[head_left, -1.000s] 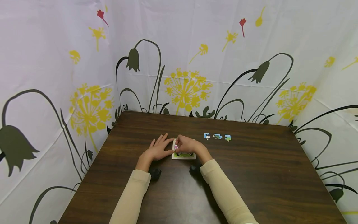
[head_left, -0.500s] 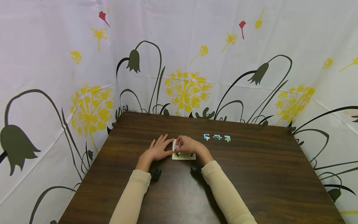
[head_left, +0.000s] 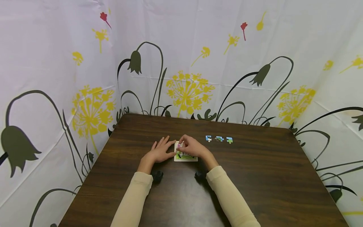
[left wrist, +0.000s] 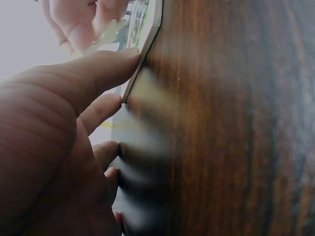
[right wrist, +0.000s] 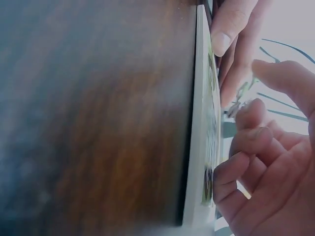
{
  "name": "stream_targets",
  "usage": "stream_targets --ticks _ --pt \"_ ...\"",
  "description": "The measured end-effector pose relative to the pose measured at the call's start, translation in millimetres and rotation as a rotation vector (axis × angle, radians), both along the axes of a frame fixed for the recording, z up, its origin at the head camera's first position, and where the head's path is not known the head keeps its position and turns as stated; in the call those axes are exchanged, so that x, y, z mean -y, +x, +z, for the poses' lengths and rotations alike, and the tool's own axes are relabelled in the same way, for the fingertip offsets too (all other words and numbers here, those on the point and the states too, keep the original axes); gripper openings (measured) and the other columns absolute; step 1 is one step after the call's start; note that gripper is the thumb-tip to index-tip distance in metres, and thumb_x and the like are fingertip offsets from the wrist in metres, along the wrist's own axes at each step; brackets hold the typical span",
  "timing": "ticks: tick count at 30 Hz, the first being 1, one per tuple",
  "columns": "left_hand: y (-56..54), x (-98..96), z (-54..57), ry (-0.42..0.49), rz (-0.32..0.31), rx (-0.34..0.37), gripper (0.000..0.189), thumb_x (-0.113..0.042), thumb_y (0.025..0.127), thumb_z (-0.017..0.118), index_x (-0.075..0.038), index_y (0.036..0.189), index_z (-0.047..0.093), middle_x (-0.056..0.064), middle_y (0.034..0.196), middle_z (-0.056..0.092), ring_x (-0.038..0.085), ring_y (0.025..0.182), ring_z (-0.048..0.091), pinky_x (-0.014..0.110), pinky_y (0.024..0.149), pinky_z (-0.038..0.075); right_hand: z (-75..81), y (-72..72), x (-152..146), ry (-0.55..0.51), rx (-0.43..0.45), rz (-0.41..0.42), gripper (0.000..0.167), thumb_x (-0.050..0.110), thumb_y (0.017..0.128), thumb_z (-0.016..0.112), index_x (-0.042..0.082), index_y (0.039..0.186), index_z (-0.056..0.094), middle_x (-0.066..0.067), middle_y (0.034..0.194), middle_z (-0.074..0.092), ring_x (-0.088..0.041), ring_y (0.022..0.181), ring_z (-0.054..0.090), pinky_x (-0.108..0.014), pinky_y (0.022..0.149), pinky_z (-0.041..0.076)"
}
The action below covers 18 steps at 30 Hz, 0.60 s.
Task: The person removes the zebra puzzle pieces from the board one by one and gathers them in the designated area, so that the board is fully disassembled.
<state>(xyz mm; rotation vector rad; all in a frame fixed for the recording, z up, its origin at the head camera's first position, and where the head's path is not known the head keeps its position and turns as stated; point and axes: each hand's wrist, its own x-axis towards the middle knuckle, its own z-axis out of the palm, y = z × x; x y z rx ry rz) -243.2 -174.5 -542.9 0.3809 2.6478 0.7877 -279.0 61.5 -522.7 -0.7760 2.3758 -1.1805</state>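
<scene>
A small puzzle board [head_left: 185, 160] with a pale rim and a green printed picture lies flat on the table between the hands. My left hand [head_left: 159, 153] rests with fingers spread at its left side, thumb and index fingertip against the board's edge in the left wrist view. Over the board's left part, my right hand [head_left: 195, 148] pinches a jigsaw piece [left wrist: 109, 34] between thumb and index finger. That piece stands tilted above the board, mostly covered by the fingers in the head view. The right hand's other fingers curl close over the board in the right wrist view.
Three loose jigsaw pieces, one with white [head_left: 208, 138], a middle one [head_left: 219, 139] and one with green [head_left: 229, 140], lie in a row right of the board. A flower-printed curtain [head_left: 170, 37] hangs behind the brown wooden table [head_left: 269, 176].
My right hand has risen slightly from the board with the jigsaw piece, and its thumb has shifted up, showing more of the picture. My left hand stays in place.
</scene>
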Motion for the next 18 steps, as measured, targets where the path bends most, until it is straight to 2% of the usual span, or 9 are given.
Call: stream_targets --ticks 5,9,18 --pt "1.7 -1.1 3.2 0.009 0.005 -0.001 0.075 -0.048 0.108 0.062 -0.024 0.172 0.032 0.014 0.183 0.003 0.041 0.169 -0.002 0.069 0.132 -0.006 -0.3 4.1 -8 -0.045 -0.034 -0.057 0.032 0.031 0.103 0.076 0.009 0.122 0.064 -0.001 0.077 0.06 -0.013 0.061 0.052 -0.027 0.058 0.046" --pt "0.1 -1.5 1.6 0.001 0.008 0.003 0.076 -0.048 0.107 0.062 -0.023 0.172 0.032 0.015 0.183 0.004 0.041 0.169 -0.002 0.068 0.132 -0.006 0.4 9.0 -19 -0.094 -0.041 -0.084 0.032 0.029 0.102 0.076 0.008 0.123 0.064 -0.001 0.079 0.06 -0.013 0.062 0.052 -0.027 0.058 0.046" --pt "1.8 -3.0 3.2 0.003 0.013 -0.003 0.075 -0.044 0.108 0.062 -0.023 0.172 0.031 0.015 0.183 0.003 0.041 0.169 -0.002 0.068 0.132 -0.006 12.1 15.3 -57 -0.14 -0.064 -0.147 0.029 0.019 0.1 0.078 0.005 0.122 0.064 -0.002 0.082 0.061 -0.013 0.068 0.051 -0.026 0.064 0.043"
